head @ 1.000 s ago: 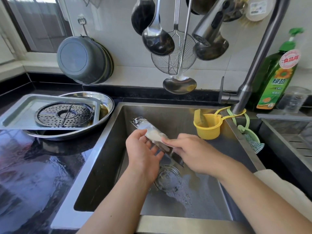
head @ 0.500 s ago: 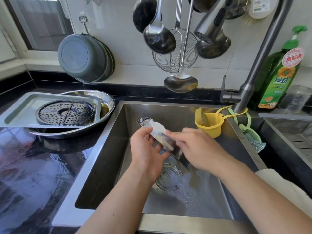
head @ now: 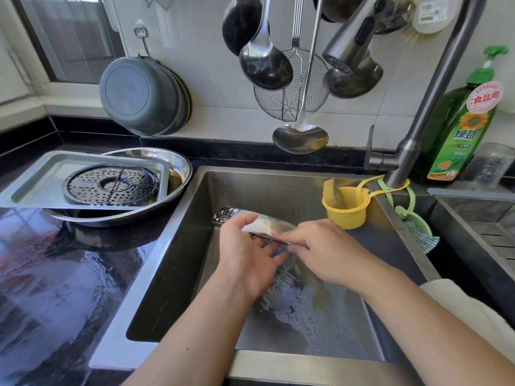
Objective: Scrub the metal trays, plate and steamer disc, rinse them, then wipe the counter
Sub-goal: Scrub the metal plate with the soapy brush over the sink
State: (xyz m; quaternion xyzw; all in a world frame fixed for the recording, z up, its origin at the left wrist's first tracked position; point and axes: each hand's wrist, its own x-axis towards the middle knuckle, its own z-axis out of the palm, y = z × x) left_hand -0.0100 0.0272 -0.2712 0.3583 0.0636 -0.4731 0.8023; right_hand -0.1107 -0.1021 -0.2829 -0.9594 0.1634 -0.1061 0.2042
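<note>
Over the stainless steel sink (head: 178, 274), the left hand (head: 246, 256) grips a narrow, sudsy metal tray (head: 231, 214), fingers curled under it, thumb pressing what looks like a white sponge (head: 257, 227) on top. The right hand (head: 326, 253) pinches the tray's near end. On the wet black counter (head: 55, 288), 1 perforated round steamer disc (head: 111, 183) lies in a rectangular metal tray (head: 36, 182) resting across a round metal plate (head: 178, 168).

Single view: head-worn wide-angle camera, above the sink (head: 278, 190), facing forward and down. Near range; both forearms enter from the bottom edge. Field takes in the counter (head: 55, 274) at left, the tiled wall (head: 211, 79) ahead, the tap (head: 434, 93) at right. Straight lines bow toward the edges.
</note>
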